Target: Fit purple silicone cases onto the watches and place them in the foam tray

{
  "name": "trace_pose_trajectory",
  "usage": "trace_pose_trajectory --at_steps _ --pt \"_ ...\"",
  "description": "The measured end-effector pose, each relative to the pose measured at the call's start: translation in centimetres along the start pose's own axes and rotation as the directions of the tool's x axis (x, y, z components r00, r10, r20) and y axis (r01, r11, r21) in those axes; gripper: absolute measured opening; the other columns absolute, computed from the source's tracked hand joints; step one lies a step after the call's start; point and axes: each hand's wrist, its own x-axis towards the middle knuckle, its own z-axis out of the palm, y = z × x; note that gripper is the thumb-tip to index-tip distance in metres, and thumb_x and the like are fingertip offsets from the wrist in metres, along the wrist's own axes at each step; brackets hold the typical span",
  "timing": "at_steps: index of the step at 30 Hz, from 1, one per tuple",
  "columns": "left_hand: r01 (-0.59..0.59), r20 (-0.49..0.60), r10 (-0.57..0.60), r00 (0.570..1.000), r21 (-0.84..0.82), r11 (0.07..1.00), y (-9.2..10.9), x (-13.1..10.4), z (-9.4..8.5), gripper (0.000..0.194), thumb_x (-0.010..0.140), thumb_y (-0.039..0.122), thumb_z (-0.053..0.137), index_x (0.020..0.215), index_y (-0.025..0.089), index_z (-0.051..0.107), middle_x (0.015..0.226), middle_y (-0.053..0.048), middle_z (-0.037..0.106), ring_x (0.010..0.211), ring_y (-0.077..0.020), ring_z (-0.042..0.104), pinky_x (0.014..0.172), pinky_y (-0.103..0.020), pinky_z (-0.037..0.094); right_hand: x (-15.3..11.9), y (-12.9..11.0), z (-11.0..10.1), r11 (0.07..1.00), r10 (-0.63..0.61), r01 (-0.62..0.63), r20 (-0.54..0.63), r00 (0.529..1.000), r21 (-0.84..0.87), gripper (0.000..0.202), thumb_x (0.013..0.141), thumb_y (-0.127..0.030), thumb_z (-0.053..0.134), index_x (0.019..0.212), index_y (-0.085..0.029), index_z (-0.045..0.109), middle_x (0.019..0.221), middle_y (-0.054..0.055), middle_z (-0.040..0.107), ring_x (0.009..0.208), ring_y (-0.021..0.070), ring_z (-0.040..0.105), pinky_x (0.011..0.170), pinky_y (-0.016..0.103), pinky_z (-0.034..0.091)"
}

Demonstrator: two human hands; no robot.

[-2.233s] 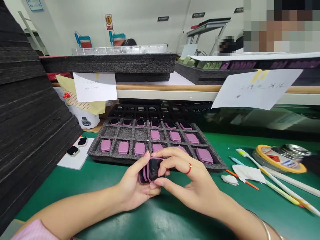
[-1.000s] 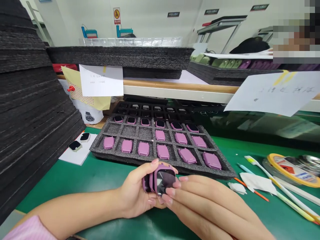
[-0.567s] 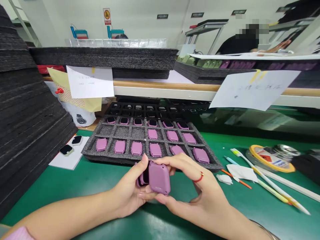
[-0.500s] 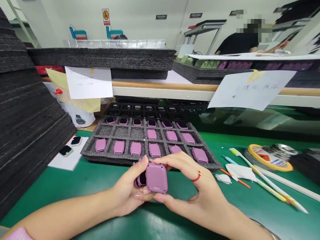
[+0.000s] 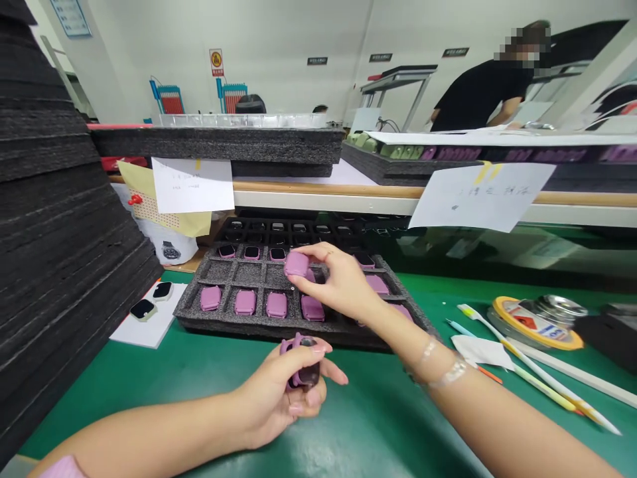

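Over the middle row of a black foam tray (image 5: 223, 324), my right hand (image 5: 343, 282) pinches a purple watch case (image 5: 297, 264) between thumb and fingers, its plain back turned toward me. In front of the tray, my left hand (image 5: 283, 392) is closed around purple watches (image 5: 304, 372), at least two stacked together, one with its dark glass showing. Several purple watch cases (image 5: 245, 302) lie face down in the tray's front pockets. Along its back row others rest with black screens (image 5: 251, 253) up. My right hand and forearm hide part of the tray's right side.
Two pale watches (image 5: 143, 310) lie on white paper (image 5: 149, 332) at left, beside tall stacked black foam (image 5: 74, 265). At right are a toothbrush (image 5: 537, 365), a yellow-rimmed tape roll (image 5: 532, 325) and tissue (image 5: 482, 350). A shelf (image 5: 318, 199) crosses behind. A person in black (image 5: 482, 96) bends beyond.
My right hand has moved away from my left, up and forward over the tray, carrying one purple watch case. My left hand keeps the other watches. The view has tilted up slightly.
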Motion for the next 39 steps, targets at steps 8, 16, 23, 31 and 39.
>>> trace_pose_trajectory --at_steps 8,16,23,31,39 --pt "-0.007 -0.006 0.008 1.0 0.155 0.988 0.1 -0.1 -0.4 0.04 0.068 0.047 0.078 0.084 0.014 0.063 0.064 -0.002 0.068 0.038 -0.0033 0.04 0.042 -0.019 0.019 1.0 1.9 4.1 1.0 0.026 -0.026 0.058 0.998 0.0 0.009 0.092 -0.017 0.064 0.095 -0.015 0.072 0.1 0.007 0.076 0.098 0.0216 0.072 0.095 0.044 0.054" --pt "-0.067 -0.112 0.073 0.991 0.055 0.996 0.2 0.5 -0.5 0.048 0.074 0.056 0.078 0.09 0.013 0.063 0.066 0.0 0.063 0.039 -0.0011 0.034 0.041 -0.017 0.013 -2.7 -2.2 -0.7 0.98 0.039 -0.044 0.026 0.999 0.193 0.019 0.095 -0.033 0.058 0.1 -0.021 0.071 0.101 0.007 0.077 0.097 0.0221 0.073 0.091 0.038 0.058" --pt "-0.099 0.025 0.098 0.995 0.011 0.995 1.0 0.5 -0.1 0.053 0.084 0.063 0.063 0.079 0.01 0.066 0.056 0.002 0.053 0.038 -0.0032 0.032 0.042 -0.019 0.021 -7.7 -5.1 -3.4 0.959 -0.141 0.069 0.253 0.957 0.275 0.056 0.067 -0.027 0.091 0.111 -0.026 0.058 0.135 0.009 0.062 0.125 0.0235 0.062 0.099 0.033 0.055" --pt "0.031 0.023 -0.033 0.999 0.08 0.996 0.3 0.3 -0.3 0.052 0.087 0.062 0.056 0.068 0.014 0.058 0.055 0.001 0.054 0.031 -0.0037 0.037 0.037 -0.019 0.015 -1.1 -1.8 -0.5 0.988 0.13 -0.105 0.24 0.962 -0.115 0.027 0.096 -0.032 0.062 0.117 -0.016 0.067 0.116 0.013 0.071 0.109 0.0246 0.069 0.096 0.041 0.055" --pt "0.009 -0.166 -0.018 0.986 -0.057 0.998 0.5 0.3 -0.2 0.035 0.083 0.043 0.075 0.094 0.011 0.063 0.067 -0.002 0.065 0.046 -0.0065 0.055 0.038 -0.013 0.029 3.6 -0.1 4.7 0.924 0.237 -0.136 0.256 0.937 -0.357 0.024 0.094 -0.038 0.067 0.098 -0.015 0.067 0.098 0.005 0.071 0.087 0.0176 0.069 0.08 0.037 0.057"
